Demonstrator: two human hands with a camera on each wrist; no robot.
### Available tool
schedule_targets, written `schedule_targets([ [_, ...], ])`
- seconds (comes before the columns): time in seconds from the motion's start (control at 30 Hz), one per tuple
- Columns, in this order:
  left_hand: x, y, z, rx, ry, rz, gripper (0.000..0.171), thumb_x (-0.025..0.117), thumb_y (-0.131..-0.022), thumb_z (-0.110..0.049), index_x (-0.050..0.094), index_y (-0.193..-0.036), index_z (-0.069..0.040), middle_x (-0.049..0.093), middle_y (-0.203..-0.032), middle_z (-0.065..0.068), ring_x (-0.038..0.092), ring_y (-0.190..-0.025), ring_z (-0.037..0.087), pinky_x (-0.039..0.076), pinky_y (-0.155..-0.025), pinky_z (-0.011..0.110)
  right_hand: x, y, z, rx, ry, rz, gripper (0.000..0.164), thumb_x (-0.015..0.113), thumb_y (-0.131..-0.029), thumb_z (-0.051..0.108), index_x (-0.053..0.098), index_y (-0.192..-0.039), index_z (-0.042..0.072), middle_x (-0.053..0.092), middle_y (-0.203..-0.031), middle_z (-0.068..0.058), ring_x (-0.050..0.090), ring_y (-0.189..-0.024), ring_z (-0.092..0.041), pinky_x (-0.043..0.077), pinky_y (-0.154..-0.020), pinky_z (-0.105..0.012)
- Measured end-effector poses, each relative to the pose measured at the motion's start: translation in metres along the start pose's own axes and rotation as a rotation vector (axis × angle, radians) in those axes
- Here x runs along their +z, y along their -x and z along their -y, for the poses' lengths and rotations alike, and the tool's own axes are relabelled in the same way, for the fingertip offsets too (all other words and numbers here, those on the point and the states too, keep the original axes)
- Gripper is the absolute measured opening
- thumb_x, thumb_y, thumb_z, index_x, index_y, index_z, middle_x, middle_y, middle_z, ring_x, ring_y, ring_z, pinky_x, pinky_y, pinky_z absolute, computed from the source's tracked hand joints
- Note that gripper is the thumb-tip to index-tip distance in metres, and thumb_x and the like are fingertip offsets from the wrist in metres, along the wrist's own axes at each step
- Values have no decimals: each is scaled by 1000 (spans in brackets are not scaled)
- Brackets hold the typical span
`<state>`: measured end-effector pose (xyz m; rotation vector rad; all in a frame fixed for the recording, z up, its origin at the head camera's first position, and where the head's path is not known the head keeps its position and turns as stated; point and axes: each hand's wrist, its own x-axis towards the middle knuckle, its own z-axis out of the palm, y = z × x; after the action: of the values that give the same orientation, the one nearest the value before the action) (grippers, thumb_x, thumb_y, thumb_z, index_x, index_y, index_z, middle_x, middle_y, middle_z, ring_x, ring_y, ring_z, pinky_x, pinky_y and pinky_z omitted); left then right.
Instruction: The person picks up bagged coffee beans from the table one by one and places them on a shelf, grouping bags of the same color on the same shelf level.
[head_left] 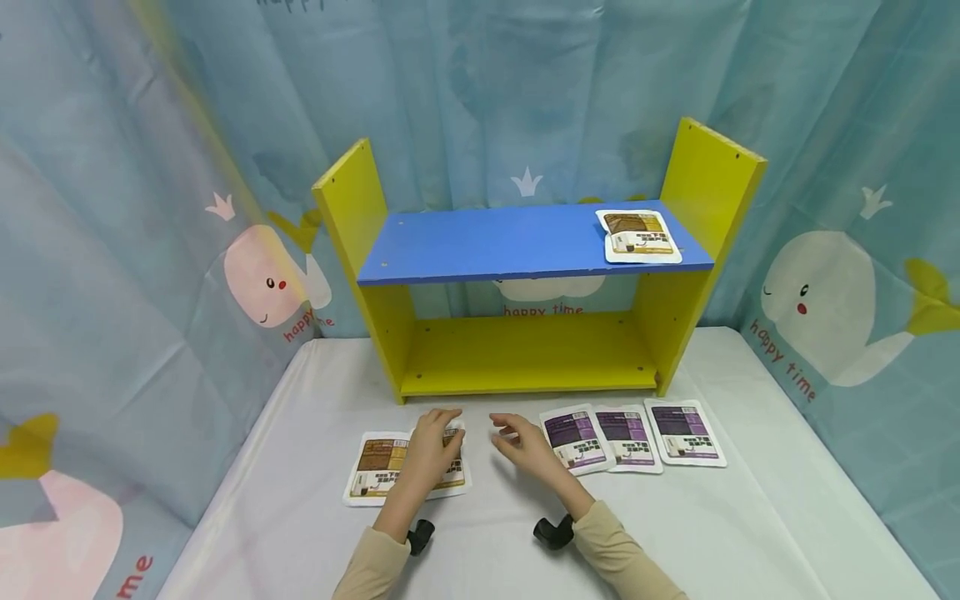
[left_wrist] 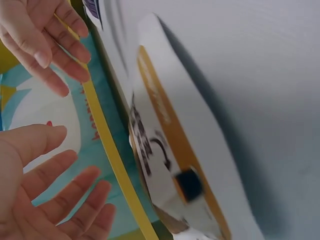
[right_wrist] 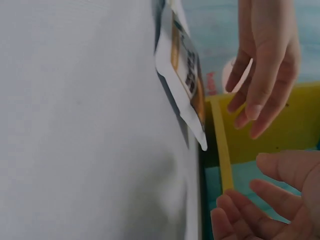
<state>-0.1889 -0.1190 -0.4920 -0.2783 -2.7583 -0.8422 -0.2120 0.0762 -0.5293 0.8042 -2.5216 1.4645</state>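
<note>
My left hand [head_left: 426, 454] hovers over two white pouches with brown-and-gold labels, partly hiding the right one [head_left: 453, 481]; the left pouch [head_left: 377, 467] lies beside it. Nothing is in that hand [left_wrist: 60, 190], its fingers spread and slightly bent. Facing it across a gap, my right hand [head_left: 531, 447] is also without an object, fingers loosely bent [right_wrist: 275, 200]. Just right of it lie three purple-labelled pouches: a near one [head_left: 577, 439], a middle one [head_left: 630, 439] overlapped by the first, and a far-right one [head_left: 684, 433].
Behind the hands stands a yellow shelf unit [head_left: 525, 354] with a blue upper board [head_left: 480, 243]. Another brown-and-gold pouch [head_left: 640, 237] rests on that board's right end. Patterned curtains [head_left: 135, 292] enclose the white table [head_left: 300, 533] at the back and sides.
</note>
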Motion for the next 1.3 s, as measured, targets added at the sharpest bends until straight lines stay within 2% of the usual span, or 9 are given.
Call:
schedule_targets([
  [0.2, -1, 10, 11, -1, -44, -30, 32, 66, -86, -19, 63, -116, -7, 61, -108, 10, 55, -99, 30, 50, -81, 43, 11, 3, 1, -26, -9, 54, 37, 61, -88, 11, 55, -123, -1, 64, -109, -17, 63, -91, -27, 54, -77, -34],
  [0.47, -2, 22, 23, -30, -107, -39, 32, 68, -83, -17, 65, -112, -4, 61, -99, 11, 54, -90, 28, 50, -75, 41, 23, 4, 2, -56, -17, 68, 36, 61, -88, 10, 56, -121, -1, 65, -106, -17, 64, -88, -26, 54, -74, -28],
  [0.6, -5, 28, 27, -67, -118, -46, 32, 69, -83, -18, 65, -111, -3, 59, -96, 11, 55, -88, 29, 51, -72, 42, 25, 4, 5, -35, -21, 87, 37, 61, -88, 11, 55, -123, 0, 65, -107, -16, 63, -89, -25, 54, -75, -28],
  [0.8, -12, 34, 29, -125, -150, -20, 38, 70, -83, -19, 62, -116, -2, 55, -94, 12, 54, -87, 28, 51, -69, 39, 30, 5, 7, -5, -16, 125, 38, 61, -88, 12, 54, -124, 0, 65, -107, -14, 63, -89, -23, 53, -75, -26],
  [0.9, -14, 37, 30, -131, -182, -34, 40, 71, -81, -17, 62, -116, 0, 56, -90, 15, 54, -87, 30, 51, -65, 38, 33, 5, 6, -1, -20, 152, 39, 62, -88, 11, 54, -125, 0, 64, -105, -13, 61, -87, -21, 52, -74, -23],
  [1.03, -17, 40, 29, -127, -209, -51, 39, 72, -79, -15, 63, -113, 3, 60, -91, 20, 57, -90, 37, 53, -68, 43, 36, 5, 6, 12, -27, 187, 40, 62, -88, 12, 53, -126, 0, 64, -105, -10, 59, -87, -17, 51, -74, -21],
  [1.3, -15, 44, 27, -98, -190, -25, 39, 72, -79, -16, 63, -111, 5, 63, -91, 25, 59, -87, 41, 53, -70, 47, 38, 6, 6, -20, 1, 217, 41, 62, -87, 11, 53, -125, -1, 64, -107, -11, 59, -90, -19, 51, -75, -21],
])
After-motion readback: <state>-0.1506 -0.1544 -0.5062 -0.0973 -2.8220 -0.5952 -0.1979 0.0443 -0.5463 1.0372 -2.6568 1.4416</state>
